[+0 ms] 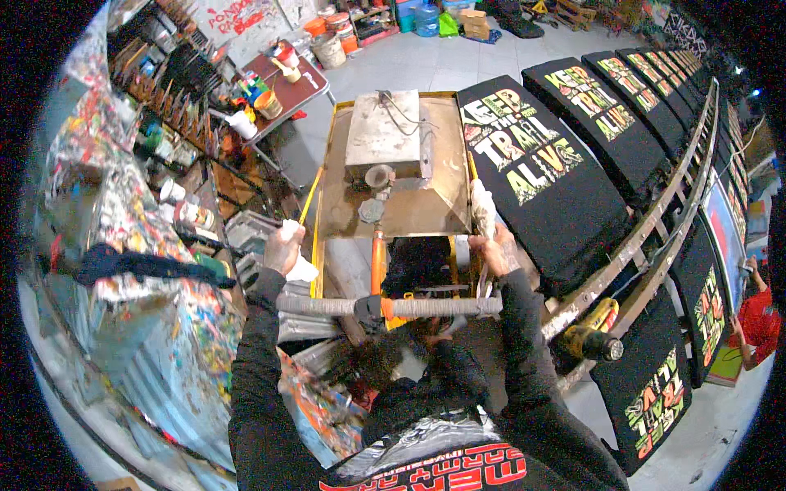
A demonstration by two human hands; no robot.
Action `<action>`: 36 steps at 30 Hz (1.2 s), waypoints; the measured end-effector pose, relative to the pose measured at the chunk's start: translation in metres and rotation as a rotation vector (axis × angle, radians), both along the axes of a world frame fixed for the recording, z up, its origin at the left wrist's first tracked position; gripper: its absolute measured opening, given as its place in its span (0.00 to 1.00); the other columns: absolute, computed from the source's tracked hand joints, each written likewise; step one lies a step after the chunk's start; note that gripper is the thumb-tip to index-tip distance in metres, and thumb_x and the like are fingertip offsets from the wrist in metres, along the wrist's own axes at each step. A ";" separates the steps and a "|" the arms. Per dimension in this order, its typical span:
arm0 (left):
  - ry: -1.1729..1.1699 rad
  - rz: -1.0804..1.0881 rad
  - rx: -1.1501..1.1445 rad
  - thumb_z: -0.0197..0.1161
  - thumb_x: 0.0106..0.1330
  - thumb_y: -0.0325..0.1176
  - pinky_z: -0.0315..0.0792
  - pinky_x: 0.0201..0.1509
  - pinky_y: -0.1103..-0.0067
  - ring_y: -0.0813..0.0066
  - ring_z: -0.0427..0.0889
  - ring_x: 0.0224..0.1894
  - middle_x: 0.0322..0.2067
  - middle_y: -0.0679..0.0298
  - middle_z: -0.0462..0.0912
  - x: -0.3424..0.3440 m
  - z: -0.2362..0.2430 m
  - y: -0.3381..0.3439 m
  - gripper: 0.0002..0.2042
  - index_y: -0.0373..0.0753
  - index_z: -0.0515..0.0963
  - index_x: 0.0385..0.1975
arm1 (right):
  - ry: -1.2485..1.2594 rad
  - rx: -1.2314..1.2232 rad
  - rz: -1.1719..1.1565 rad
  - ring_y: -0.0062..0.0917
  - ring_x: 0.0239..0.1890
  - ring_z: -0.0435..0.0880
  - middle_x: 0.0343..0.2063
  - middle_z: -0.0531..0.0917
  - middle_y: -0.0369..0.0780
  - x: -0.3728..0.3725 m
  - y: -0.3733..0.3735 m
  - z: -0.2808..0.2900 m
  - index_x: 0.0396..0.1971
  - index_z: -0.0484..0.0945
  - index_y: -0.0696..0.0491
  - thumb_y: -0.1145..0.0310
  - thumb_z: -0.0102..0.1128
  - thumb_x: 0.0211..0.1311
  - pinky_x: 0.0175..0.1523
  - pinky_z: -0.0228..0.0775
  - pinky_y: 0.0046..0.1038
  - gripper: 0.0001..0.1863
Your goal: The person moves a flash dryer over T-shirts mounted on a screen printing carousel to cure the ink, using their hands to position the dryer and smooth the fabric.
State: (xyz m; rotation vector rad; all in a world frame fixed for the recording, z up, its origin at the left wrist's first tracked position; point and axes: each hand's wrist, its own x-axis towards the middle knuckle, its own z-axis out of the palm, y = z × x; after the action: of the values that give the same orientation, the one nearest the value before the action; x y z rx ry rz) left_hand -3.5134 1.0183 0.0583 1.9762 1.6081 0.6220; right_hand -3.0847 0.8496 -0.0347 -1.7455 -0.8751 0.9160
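In front of me is a flat, brown metal dryer hood (442, 188) with a yellow frame and a pale box (383, 127) on top. My left hand (284, 250) is closed around a white cloth (304, 270) at the hood's near left side. At the near right corner my right hand (496, 250) grips another white cloth (483, 209), which covers the frame there. Between my forearms a bar wrapped in grey (442, 307) runs across, below an orange pole (377, 262). The palms and what lies under the cloths are hidden.
Black printed shirts (532, 155) lie in a long row on the right, beside a metal rail (655, 225). A bottle-shaped tool (591, 331) rests on it. Another person in a red sleeve (758, 323) works far right. Paint pots crowd a small table (303, 90) at left.
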 end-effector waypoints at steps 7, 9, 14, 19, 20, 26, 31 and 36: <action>0.114 -0.227 0.082 0.53 0.67 0.44 0.68 0.38 0.68 0.53 0.75 0.31 0.25 0.51 0.75 0.019 0.008 0.068 0.16 0.35 0.73 0.30 | 0.076 0.011 -0.179 0.34 0.37 0.80 0.35 0.82 0.44 -0.037 0.001 0.053 0.44 0.73 0.59 0.65 0.67 0.46 0.45 0.71 0.34 0.24; 0.151 -0.263 -0.067 0.53 0.67 0.44 0.69 0.38 0.69 0.53 0.76 0.32 0.27 0.51 0.76 0.006 -0.006 0.090 0.15 0.35 0.74 0.31 | 0.323 -0.115 -0.218 0.31 0.38 0.79 0.35 0.81 0.43 -0.053 0.004 0.097 0.44 0.73 0.57 0.66 0.65 0.45 0.46 0.70 0.31 0.24; -0.004 -0.368 -0.028 0.53 0.67 0.42 0.69 0.38 0.68 0.52 0.76 0.32 0.27 0.51 0.76 0.031 -0.010 0.143 0.14 0.35 0.73 0.31 | 0.197 -0.069 -0.363 0.26 0.31 0.77 0.32 0.80 0.39 -0.074 0.005 0.090 0.43 0.73 0.56 0.67 0.65 0.45 0.39 0.69 0.28 0.22; 0.042 -0.474 -0.181 0.54 0.66 0.44 0.71 0.39 0.68 0.51 0.78 0.35 0.30 0.50 0.79 0.077 0.015 0.190 0.15 0.36 0.75 0.36 | 0.172 -0.015 -0.557 0.13 0.25 0.70 0.27 0.75 0.31 -0.097 0.009 0.066 0.41 0.71 0.55 0.73 0.61 0.48 0.30 0.63 0.18 0.17; 0.078 -0.494 -0.172 0.54 0.66 0.44 0.71 0.39 0.67 0.51 0.78 0.35 0.30 0.50 0.79 0.086 0.015 0.203 0.15 0.36 0.75 0.36 | 0.138 -0.002 -0.591 0.13 0.23 0.69 0.26 0.75 0.31 -0.099 0.015 0.061 0.40 0.71 0.55 0.73 0.61 0.48 0.29 0.62 0.18 0.17; 0.118 -0.633 -0.198 0.54 0.66 0.46 0.71 0.36 0.64 0.48 0.78 0.33 0.29 0.50 0.79 0.142 0.009 0.251 0.16 0.37 0.76 0.36 | 0.307 -0.039 -0.747 0.19 0.24 0.72 0.28 0.76 0.34 -0.113 0.023 0.076 0.42 0.70 0.53 0.71 0.62 0.49 0.26 0.65 0.22 0.18; 0.115 -0.792 -0.175 0.52 0.67 0.48 0.71 0.36 0.65 0.49 0.78 0.32 0.28 0.49 0.79 0.185 0.018 0.285 0.18 0.37 0.76 0.36 | 0.335 -0.008 -0.871 0.19 0.24 0.73 0.27 0.76 0.35 -0.126 0.041 0.073 0.40 0.71 0.54 0.72 0.61 0.51 0.28 0.66 0.24 0.15; -0.016 -0.838 -0.175 0.52 0.67 0.47 0.71 0.33 0.66 0.52 0.78 0.29 0.25 0.50 0.78 0.194 -0.022 0.330 0.18 0.36 0.75 0.33 | 0.203 0.047 -0.921 0.13 0.14 0.65 0.20 0.73 0.32 -0.132 0.067 0.054 0.39 0.68 0.53 0.77 0.58 0.49 0.19 0.56 0.18 0.15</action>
State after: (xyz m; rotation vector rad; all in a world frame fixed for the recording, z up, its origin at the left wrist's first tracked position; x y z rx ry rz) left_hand -3.3192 1.3482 0.0367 2.2328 0.6618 0.1518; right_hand -3.2166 0.9169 0.0195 -1.7041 0.0810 0.4229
